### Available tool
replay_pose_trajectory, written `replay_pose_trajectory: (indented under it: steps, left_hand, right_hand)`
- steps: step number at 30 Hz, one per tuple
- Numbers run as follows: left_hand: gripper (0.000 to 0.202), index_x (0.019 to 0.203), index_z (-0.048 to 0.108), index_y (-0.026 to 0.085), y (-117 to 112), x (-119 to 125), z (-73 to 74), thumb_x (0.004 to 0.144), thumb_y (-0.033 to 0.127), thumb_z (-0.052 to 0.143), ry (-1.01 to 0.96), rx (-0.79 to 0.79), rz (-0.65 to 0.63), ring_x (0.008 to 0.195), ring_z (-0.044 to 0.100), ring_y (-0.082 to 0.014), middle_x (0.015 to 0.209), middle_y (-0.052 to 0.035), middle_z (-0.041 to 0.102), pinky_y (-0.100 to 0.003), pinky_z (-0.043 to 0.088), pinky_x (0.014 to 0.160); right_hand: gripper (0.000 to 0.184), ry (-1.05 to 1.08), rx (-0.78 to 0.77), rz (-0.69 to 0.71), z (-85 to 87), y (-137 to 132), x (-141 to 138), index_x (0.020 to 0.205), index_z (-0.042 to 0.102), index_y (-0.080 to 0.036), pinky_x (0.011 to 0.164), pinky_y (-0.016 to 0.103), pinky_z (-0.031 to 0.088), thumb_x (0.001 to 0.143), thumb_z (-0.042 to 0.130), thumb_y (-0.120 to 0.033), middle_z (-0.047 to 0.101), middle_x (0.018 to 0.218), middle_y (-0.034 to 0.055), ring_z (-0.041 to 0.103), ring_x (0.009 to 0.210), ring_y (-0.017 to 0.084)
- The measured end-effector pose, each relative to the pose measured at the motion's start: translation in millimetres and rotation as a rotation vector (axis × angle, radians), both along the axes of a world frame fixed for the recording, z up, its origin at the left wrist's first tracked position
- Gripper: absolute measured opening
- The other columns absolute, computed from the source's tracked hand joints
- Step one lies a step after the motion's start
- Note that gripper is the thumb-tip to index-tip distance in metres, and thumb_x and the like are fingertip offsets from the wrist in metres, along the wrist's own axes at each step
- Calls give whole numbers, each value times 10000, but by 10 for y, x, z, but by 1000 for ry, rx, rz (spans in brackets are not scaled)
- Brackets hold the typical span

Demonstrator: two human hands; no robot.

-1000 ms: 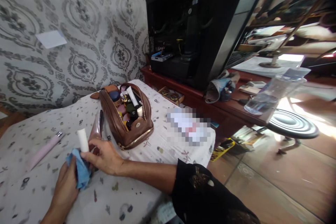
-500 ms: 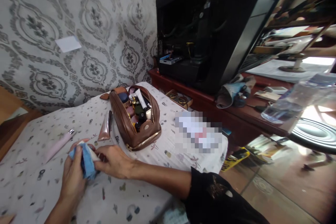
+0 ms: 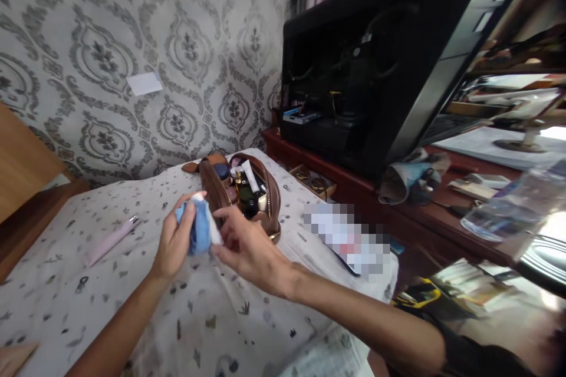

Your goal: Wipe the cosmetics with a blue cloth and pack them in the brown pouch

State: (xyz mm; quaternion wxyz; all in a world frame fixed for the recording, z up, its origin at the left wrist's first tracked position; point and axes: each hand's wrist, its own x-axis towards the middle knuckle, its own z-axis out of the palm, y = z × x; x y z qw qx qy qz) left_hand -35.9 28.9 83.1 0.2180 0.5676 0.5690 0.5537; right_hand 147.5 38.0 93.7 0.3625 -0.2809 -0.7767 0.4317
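My left hand (image 3: 174,241) is closed round a small folded cloth (image 3: 200,228), blue with a white side, and holds it above the patterned sheet. Just to its right is my right hand (image 3: 247,247), its fingers spread and curved, the thumb and fingertips close to the white side; whether they touch it I cannot tell. Behind both hands stands an unzipped brown toiletry bag (image 3: 273,200) packed with bottles, jars and a white tube (image 3: 250,177). A pink slim tube with a silvery cap (image 3: 110,241) lies on the sheet to the left.
A phone-like slab, pixelated (image 3: 345,241), rests on the sheet's right side. Beyond the bed edge, a red-brown desk (image 3: 318,156) carries a large black computer case (image 3: 354,70), a rolled cloth bundle (image 3: 402,179) and a clear plastic bottle (image 3: 499,212). Patterned wallpaper (image 3: 190,47) covers the back wall.
Both hands have moved up and right with the cloth, toward the bag. My right hand's fingers have spread from their pinch on the cloth. The view has shifted slightly, and the shiny tube beside the bag is now hidden.
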Motion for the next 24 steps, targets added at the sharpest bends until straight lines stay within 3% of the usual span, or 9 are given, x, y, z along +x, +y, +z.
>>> replay_pose_trajectory:
  steps: [3,6,8,13,17,24]
  left_hand:
    - [514,1246,645,218,109,59,28,965,601,449,146,32,-58,743,596,-173,832,-18,659,-278,507,732]
    - [429,1247,662,246,155,70,-11,983,514,456,426,92,-123,922,644,-221,1007,-70,691,-348,517,869]
    - [417,1280,651,250,153,61,-54,997,468,435,541,136,-100,1003,648,-232,1118,-88,686,-366,511,921]
    - [437,1344,609,235,120,36,-137,1018,437,399,539,140,-74,1016,660,-222,1095,-83,693,-366,517,928]
    - [445,1367,593,245,114,25,-171,1023,440,389,515,107,-76,1038,655,-223,1149,-85,684,-374,506,947]
    - [438,1381,580,233,125,-1,-196,1026,413,397,494,132,-124,1030,646,-212,1122,-81,663,-321,494,902]
  right_hand:
    - [254,25,47,-97,106,105,146,1065,489,-206,596,219,415,843,611,-186,523,736,-71,541,604,101]
    - [220,-58,124,-208,185,287,236,1016,480,-219,587,221,379,844,616,-200,534,716,-73,520,581,102]
    - [196,-192,168,-272,218,425,253,1002,498,-219,588,226,350,851,621,-202,553,697,-70,516,571,107]
    - [120,-586,340,-354,320,646,161,1018,585,-219,607,256,310,904,602,-255,666,755,-15,613,687,163]
    - [207,-869,473,-362,428,705,13,1073,634,-208,638,287,354,968,511,-339,739,940,78,692,863,244]
    - [284,-1085,599,-267,439,897,-242,1154,655,-169,772,320,471,959,448,-182,732,1065,163,697,1047,285]
